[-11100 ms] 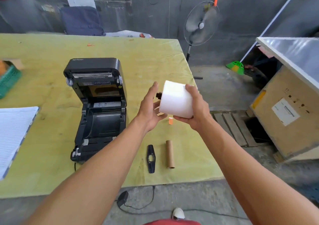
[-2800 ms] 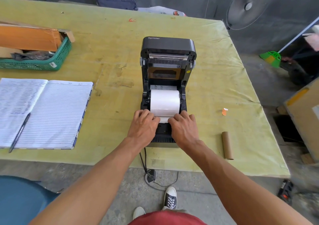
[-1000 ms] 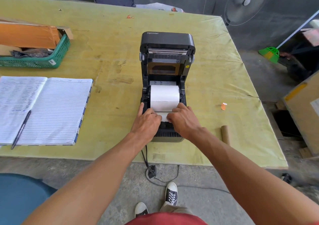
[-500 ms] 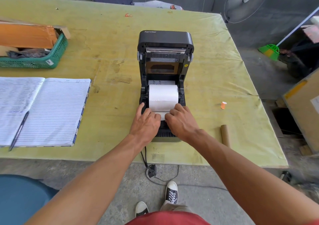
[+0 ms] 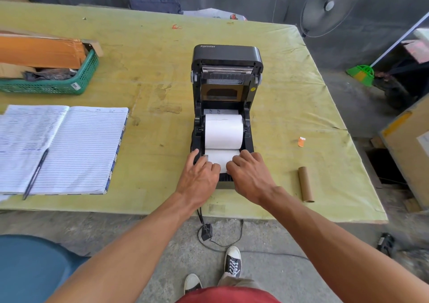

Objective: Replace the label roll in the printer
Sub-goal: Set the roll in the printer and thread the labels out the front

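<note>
The loose end (image 5: 220,159) of the label roll (image 5: 224,130) lies further forward than half a second ago, over the front of the open printer (image 5: 228,54), whose bay holds the roll. The left hand (image 5: 199,177) and right hand (image 5: 249,175) curl their fingers down onto its two edges — pinching or merely pressing, I cannot tell.

Black printer (image 5: 227,54), lid open, with a full white label roll (image 5: 224,130) seated in its bay.
The printer stands on the yellow-green surface (image 5: 278,93), its lid tipped up and back. The roll lies crosswise between the side guides, with a label strip (image 5: 220,156) drawn forward over the front. An empty cardboard core (image 5: 306,184) lies well apart to the right.
</note>
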Tool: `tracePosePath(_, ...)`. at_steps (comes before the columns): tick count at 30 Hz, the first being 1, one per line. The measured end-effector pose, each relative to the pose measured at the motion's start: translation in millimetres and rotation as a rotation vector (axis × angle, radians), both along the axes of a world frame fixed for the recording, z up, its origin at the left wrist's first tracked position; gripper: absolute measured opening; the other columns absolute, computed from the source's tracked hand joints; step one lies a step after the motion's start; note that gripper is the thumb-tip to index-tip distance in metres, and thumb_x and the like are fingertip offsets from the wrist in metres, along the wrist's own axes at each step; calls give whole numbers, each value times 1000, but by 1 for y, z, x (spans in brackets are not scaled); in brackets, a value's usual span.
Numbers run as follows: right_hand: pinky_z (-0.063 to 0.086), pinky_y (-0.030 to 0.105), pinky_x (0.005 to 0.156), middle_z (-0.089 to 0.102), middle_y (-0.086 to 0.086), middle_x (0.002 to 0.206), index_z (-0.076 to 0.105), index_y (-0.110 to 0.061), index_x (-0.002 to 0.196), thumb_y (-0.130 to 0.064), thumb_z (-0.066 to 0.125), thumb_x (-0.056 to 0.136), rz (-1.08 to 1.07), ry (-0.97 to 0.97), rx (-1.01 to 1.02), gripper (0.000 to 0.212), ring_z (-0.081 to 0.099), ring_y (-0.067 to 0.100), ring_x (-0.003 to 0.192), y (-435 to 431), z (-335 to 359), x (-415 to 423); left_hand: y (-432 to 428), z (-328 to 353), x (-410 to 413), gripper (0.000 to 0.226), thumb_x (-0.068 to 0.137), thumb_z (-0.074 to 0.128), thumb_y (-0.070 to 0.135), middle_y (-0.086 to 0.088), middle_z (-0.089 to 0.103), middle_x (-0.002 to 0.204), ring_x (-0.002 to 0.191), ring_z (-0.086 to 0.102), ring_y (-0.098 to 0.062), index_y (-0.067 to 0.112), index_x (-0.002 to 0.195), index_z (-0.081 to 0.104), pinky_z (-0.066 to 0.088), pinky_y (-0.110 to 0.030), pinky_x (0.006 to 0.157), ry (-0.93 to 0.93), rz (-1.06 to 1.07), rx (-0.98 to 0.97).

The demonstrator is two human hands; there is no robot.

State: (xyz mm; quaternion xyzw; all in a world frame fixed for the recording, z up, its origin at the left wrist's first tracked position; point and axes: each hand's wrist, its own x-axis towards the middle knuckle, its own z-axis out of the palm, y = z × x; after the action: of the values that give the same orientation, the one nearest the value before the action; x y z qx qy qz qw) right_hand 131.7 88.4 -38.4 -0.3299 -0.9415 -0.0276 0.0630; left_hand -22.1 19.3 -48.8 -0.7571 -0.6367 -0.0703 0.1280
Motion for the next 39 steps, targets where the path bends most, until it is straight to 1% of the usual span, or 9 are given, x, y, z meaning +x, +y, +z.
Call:
tracePosePath(13,40,35,62,55,3,70,60,-12,78,-3,73,69,24,63,-8,18,50,26,68,-23,-10,11,-21,-8,-5,32,86,34,0,-5,59,63,62,56,-24,10,75,62,52,-51,92,-91,-104,-4)
tracePosePath(16,44,38,62,55,4,72,59,-11,80,-4,70,77,44,92,-17,13,48,25,67,-23,-13,15,-26,-20,-8,15,88,48,18,-5,65,88,83,61,-25,12,91,61,48,-47,95,-202,-121,-41)
tracePosePath(18,48,39,64,56,4,76,60,-11,83,-7,65,83,46,84,-24,6,48,25,69,-23,-15,16,-27,-27,-14,34,84,63,30,-8,66,112,104,62,-25,10,111,62,48,-47,99,-192,-103,-44)
tracePosePath(20,49,42,68,58,5,83,60,-11,88,-12,59,89,40,62,-37,2,50,26,74,-24,-15,16,-26,-31,-21,41,85,71,24,-13,66,122,112,63,-28,6,120,63,49,-48,99,-156,-114,-2)
tracePosePath(24,51,42,82,61,8,113,57,-14,117,-30,65,90,19,-4,-78,32,57,28,94,-25,-17,16,-20,-34,-29,41,78,79,6,-16,70,119,109,67,-30,4,118,69,52,-46,95,-136,-136,42)
tracePosePath(28,51,44,83,62,12,125,56,-13,130,-14,71,83,4,-39,-53,50,60,32,100,-20,-18,9,-12,-30,-26,46,90,68,20,-14,64,131,127,56,-31,4,132,59,45,-52,103,-141,-82,-56)
tracePosePath(31,53,45,79,66,11,122,63,-12,125,-10,74,79,-6,-1,-21,48,63,33,98,-15,-17,7,-6,-22,-20,47,95,54,29,-10,62,133,133,49,-29,4,135,55,40,-54,107,-149,-56,-102)
tracePosePath(35,53,44,78,67,11,120,69,-12,112,-10,74,80,-12,35,-14,33,63,33,98,-9,-15,4,-1,-20,-17,46,98,52,27,-9,59,138,138,42,-30,5,139,50,33,-57,110,-143,-26,-137)
tracePosePath(39,51,45,84,66,7,124,69,-13,112,-28,56,95,2,58,-54,26,61,30,104,-6,-11,1,-3,-20,-21,36,95,51,24,-9,67,122,126,53,-30,5,123,64,40,-54,105,-141,-56,-66)
